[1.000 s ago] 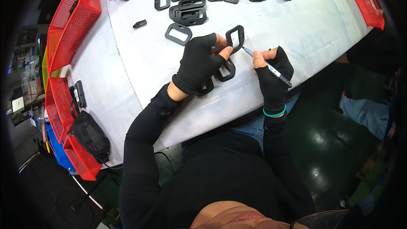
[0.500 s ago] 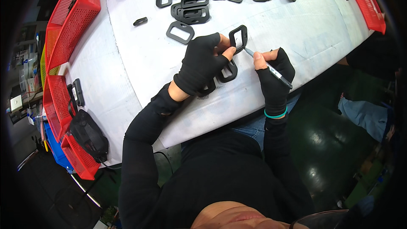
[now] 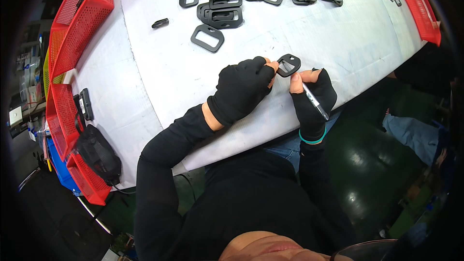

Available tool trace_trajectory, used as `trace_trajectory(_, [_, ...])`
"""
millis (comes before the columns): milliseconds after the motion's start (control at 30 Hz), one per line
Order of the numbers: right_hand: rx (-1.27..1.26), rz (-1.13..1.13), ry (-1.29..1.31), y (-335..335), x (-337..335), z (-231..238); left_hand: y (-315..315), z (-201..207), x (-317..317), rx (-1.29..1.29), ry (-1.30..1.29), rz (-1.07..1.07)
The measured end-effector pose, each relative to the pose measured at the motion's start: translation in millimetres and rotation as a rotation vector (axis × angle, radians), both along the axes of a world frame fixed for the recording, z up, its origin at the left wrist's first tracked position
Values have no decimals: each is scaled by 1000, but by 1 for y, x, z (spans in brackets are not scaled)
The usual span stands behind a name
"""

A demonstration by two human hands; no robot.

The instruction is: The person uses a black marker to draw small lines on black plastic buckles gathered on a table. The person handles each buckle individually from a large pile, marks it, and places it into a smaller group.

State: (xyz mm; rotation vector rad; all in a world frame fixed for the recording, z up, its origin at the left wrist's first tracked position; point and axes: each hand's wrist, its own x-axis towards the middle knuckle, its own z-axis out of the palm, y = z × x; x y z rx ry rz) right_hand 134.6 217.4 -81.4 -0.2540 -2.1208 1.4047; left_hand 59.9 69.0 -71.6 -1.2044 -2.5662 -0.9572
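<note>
My left hand, in a black fingerless glove, pinches the edge of a black rounded frame-shaped part with a rectangular opening. My right hand, gloved the same way with a teal band at the wrist, grips a slim silver-grey pen. The pen's upper end leans back over the palm, and its tip is at or close to the part's lower edge; whether they touch I cannot tell. Ahead of my left hand a similar loose frame lies flat on the white table covering.
Many more black frames lie heaped along the far side. A small black piece rests left of them. Red perforated baskets line the left edge, and another red basket stands far right. A black mesh pouch and a black device are at left.
The held part has moved right and down and turned. My left hand has shifted right, fingers more curled, now covering where other frames showed beneath it. The pen has shifted slightly with my right hand.
</note>
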Motion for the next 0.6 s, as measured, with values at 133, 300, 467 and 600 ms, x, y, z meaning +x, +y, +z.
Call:
trace_trajectory(133, [25, 9, 2, 0, 0, 0, 1, -2, 2, -14, 38, -1])
trace_trajectory(300, [30, 8, 0, -1, -2, 1, 0, -2, 1, -22, 50, -10])
trace_trajectory(467, [20, 22, -18, 2, -1, -2, 1, -2, 1, -52, 46, -11])
trace_trajectory(600, [2, 9, -24, -1, -2, 0, 1, 1, 0, -46, 24, -5])
